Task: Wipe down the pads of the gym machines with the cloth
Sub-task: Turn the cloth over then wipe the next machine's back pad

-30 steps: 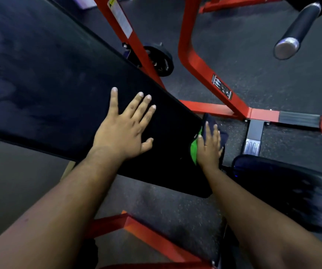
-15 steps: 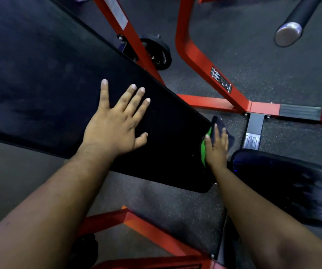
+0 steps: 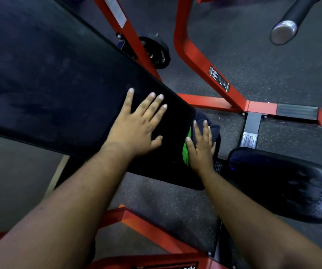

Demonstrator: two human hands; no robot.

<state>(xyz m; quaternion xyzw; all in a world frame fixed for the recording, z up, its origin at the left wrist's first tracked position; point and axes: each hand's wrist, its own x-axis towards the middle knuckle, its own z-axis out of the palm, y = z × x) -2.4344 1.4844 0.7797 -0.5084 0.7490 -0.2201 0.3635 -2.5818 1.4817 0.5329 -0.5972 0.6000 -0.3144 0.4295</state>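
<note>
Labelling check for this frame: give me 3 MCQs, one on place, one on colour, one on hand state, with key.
1. Where is the cloth?
A. on the floor
B. at the end edge of the long back pad
C. on the seat pad

2. The frame is:
A. red
B. blue
C. yellow

3. The left hand is:
A. gripping the cloth
B. a fist
C. flat on the pad, fingers spread

Key: 1 B, the right hand presses it against that edge; 2 A, the tubes are red; 3 C, straight fingers lie on the pad.

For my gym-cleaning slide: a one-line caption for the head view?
Left hand braces long black back pad while right hand presses green-and-navy cloth against its end.
</note>
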